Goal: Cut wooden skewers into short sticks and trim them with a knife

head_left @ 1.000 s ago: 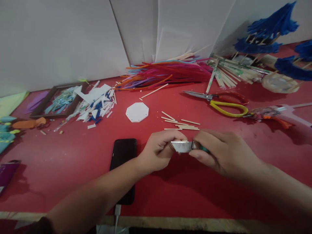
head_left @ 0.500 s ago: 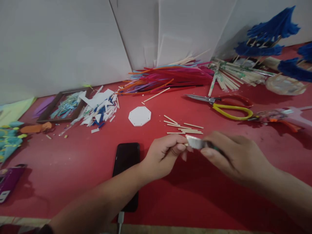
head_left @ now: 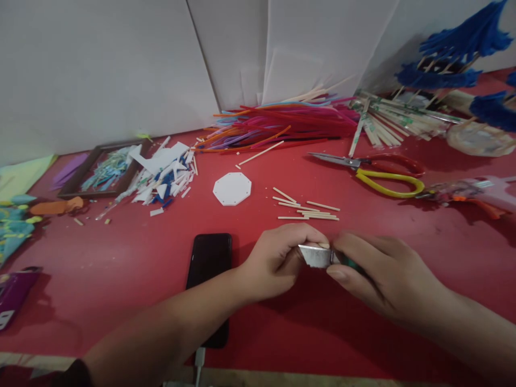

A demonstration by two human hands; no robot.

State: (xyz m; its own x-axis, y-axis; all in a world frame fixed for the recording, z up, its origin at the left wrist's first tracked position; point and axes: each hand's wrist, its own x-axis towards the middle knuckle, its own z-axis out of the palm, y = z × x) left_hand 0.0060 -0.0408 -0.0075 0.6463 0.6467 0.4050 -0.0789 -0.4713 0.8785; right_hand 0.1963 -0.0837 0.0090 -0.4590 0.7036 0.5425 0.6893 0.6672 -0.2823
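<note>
My right hand (head_left: 382, 269) is closed around the green handle of a knife (head_left: 316, 256), whose broad silver blade points left. Right behind the blade, my left hand (head_left: 282, 260) is closed in a pinch. A thin wooden stick was visible between those fingers a moment ago; the blade and fingers now mostly hide it. Several short cut wooden sticks (head_left: 316, 214) lie on the table just beyond both hands. Farther left is a white octagonal plate (head_left: 232, 188) with small holes along its edge.
A black phone (head_left: 212, 263) with a cable lies under my left forearm. Scissors (head_left: 387, 183) with red and yellow handles rest at the right. Pipe cleaners (head_left: 278, 126), a paper scrap pile (head_left: 169, 174), a brown frame (head_left: 72, 185) and blue fringed models (head_left: 463, 43) stand around the red table.
The knife blade has come down and left, across the front of my left fingers. My left hand has rolled inward, covering the stick tip. The view has shifted slightly.
</note>
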